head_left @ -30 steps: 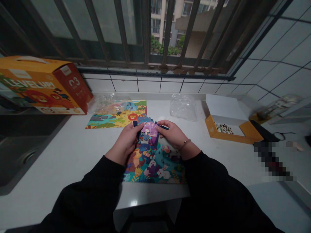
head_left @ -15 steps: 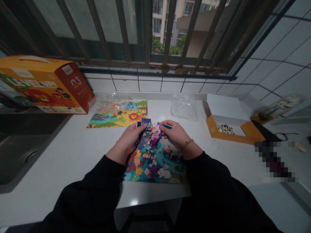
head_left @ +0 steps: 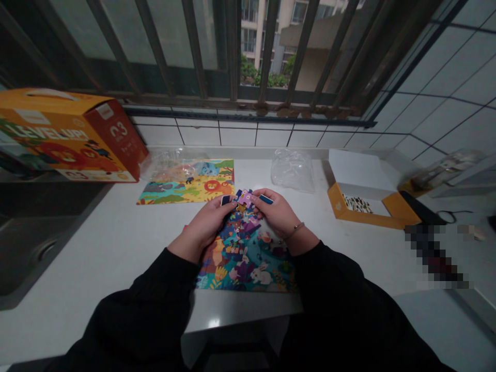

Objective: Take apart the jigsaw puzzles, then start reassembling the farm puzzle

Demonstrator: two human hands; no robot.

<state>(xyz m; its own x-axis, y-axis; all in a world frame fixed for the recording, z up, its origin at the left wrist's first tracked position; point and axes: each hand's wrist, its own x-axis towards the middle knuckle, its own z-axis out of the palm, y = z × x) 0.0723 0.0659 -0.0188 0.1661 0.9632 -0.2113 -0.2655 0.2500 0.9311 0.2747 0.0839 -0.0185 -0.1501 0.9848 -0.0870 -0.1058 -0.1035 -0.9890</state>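
Observation:
My left hand (head_left: 209, 219) and my right hand (head_left: 275, 211) meet above the far part of a picture sheet with rabbits and flowers (head_left: 236, 271). Between their fingertips is a small cluster of purple and yellow jigsaw puzzle pieces (head_left: 245, 198), pinched from both sides. A small dark blue, white-edged patch (head_left: 225, 200) shows at the left fingers, and a similar patch (head_left: 265, 199) lies along the right fingers; I cannot make out what they are. More puzzle pieces (head_left: 236, 227) appear on the sheet below the hands, partly covered by the fingers.
A yellow animal picture sheet (head_left: 182, 192) lies behind my left hand, under clear plastic wrapping (head_left: 170, 165). Another plastic bag (head_left: 292, 170) is near the wall. A large orange box (head_left: 70, 134) stands left, beside the sink (head_left: 58, 227). An open orange box (head_left: 368, 218) on the right holds small pieces.
The dark blue piece that stood up at the left fingertips is no longer visible there. The purple pieces have turned and shifted slightly up and left, and the fingertips are closer together.

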